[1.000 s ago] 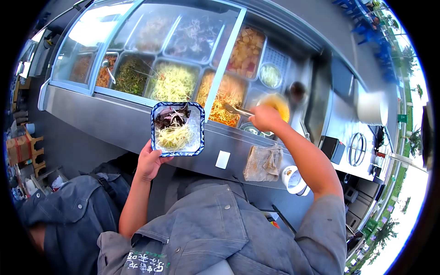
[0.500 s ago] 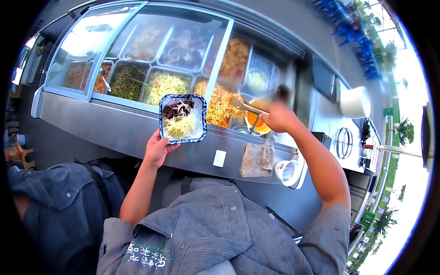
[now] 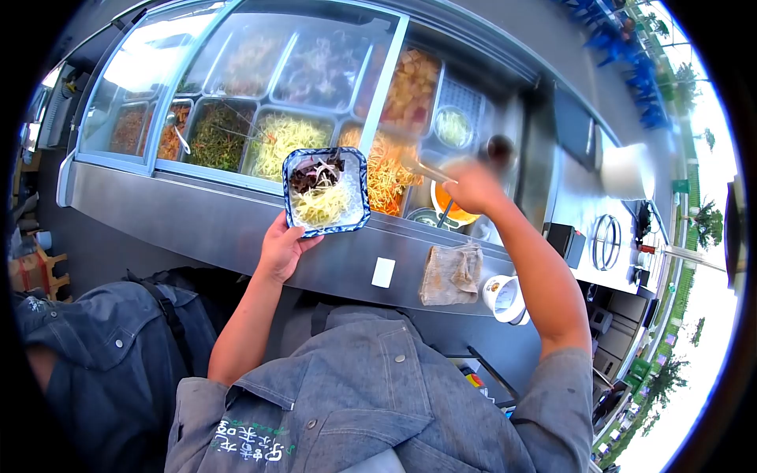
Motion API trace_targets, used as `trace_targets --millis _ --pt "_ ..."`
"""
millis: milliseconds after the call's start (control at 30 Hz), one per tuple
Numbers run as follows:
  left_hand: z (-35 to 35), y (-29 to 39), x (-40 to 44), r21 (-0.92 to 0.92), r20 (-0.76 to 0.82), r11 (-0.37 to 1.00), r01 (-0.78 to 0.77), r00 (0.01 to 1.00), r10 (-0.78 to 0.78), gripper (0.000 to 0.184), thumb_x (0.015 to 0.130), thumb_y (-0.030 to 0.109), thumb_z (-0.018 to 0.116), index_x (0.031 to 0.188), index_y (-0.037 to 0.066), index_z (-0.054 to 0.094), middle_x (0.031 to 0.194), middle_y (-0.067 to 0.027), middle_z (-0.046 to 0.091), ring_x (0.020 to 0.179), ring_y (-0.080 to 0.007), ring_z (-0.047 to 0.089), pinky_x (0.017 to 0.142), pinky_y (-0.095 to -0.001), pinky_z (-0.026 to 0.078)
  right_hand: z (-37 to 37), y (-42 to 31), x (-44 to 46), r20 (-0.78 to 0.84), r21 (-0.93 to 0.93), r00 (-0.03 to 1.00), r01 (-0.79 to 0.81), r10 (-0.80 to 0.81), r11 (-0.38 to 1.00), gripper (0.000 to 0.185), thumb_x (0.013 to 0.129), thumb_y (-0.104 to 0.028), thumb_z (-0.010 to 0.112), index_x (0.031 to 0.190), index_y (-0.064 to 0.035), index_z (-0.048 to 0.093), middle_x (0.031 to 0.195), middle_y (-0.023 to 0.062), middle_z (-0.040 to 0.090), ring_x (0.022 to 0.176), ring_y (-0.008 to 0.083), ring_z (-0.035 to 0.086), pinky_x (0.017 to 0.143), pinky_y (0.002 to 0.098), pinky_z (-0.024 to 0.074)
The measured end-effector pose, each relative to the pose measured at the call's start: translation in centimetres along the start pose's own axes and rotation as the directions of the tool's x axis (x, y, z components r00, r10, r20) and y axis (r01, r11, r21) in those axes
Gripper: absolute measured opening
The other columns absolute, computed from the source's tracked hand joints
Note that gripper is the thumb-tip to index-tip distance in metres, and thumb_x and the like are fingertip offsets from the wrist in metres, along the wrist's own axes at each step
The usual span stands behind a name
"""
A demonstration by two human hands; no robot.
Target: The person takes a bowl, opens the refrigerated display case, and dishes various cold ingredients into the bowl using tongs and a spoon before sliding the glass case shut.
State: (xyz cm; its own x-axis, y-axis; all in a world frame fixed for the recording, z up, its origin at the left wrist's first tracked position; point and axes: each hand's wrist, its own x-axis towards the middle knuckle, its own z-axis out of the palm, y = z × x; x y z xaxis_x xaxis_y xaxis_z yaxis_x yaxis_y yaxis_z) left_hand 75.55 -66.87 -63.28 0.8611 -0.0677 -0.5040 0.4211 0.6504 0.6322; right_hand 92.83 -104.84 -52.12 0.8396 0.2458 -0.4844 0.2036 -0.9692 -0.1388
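Observation:
My left hand (image 3: pixel 285 251) grips the near edge of a square blue-and-white bowl (image 3: pixel 354 197), held in front of the counter. Dark purple leaves and pale yellow-green shreds (image 3: pixel 321 206) lie in its left part. My right hand (image 3: pixel 476 189) is closed on a pair of tongs (image 3: pixel 426 169), blurred by motion. The tongs' tips are at a bin of orange and yellow shreds (image 3: pixel 386 188); whether they pinch any cannot be made out. Below my right hand sits a bowl of orange liquid (image 3: pixel 455 206) with a dark handle in it.
Sliding glass (image 3: pixel 331 55) covers the bins on the left, with pale green shreds (image 3: pixel 288 142) among them. A folded cloth (image 3: pixel 451 274) and a white cup (image 3: pixel 505 298) are at the counter's front edge. Another person's sleeve (image 3: pixel 102 339) is close on my left.
The bowl in my left hand has shifted slightly right and up in view. My right hand and the tongs have moved a little up, still over the orange shreds.

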Motion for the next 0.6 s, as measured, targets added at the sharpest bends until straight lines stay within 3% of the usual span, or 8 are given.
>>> trace_targets --millis 100,200,600 --pt "0.4 -0.2 0.7 -0.009 -0.002 1.0 0.0 1.0 0.0 0.048 0.097 -0.007 0.05 0.144 0.0 0.049 0.133 -0.0163 0.066 0.115 -0.0303 0.071 0.098 -0.0478 0.063 0.4 1.4 -0.3 -0.071 0.027 0.997 0.044 -0.042 0.999 0.034 0.097 -0.033 0.065 0.12 -0.0116 0.076 0.118 0.0168 0.074 0.114 0.0371 0.068 0.097 0.0478 0.0547" --pt "1.4 -0.7 2.1 -0.023 0.003 1.0 -0.012 1.0 0.012 0.048 0.096 -0.008 0.05 0.143 0.0 0.049 0.132 -0.0166 0.066 0.114 -0.0308 0.071 0.097 -0.0478 0.064 -4.3 -0.3 -3.7 -0.058 0.026 0.998 0.016 -0.015 1.0 0.032 0.098 -0.031 0.063 0.12 -0.0101 0.075 0.116 0.0172 0.074 0.111 0.0376 0.069 0.097 0.0475 0.0541" --pt "0.4 -2.1 2.3 -0.117 0.081 0.993 -0.029 0.996 0.039 0.049 0.096 -0.009 0.047 0.143 0.003 0.05 0.132 -0.0142 0.066 0.115 -0.0284 0.07 0.094 -0.0455 0.065 -15.7 -13.7 -23.1 -0.251 0.0 0.962 -0.108 0.105 0.994 0.037 0.098 -0.027 0.066 0.126 -0.004 0.073 0.111 0.0218 0.075 0.103 0.0396 0.07 0.094 0.046 0.0538"
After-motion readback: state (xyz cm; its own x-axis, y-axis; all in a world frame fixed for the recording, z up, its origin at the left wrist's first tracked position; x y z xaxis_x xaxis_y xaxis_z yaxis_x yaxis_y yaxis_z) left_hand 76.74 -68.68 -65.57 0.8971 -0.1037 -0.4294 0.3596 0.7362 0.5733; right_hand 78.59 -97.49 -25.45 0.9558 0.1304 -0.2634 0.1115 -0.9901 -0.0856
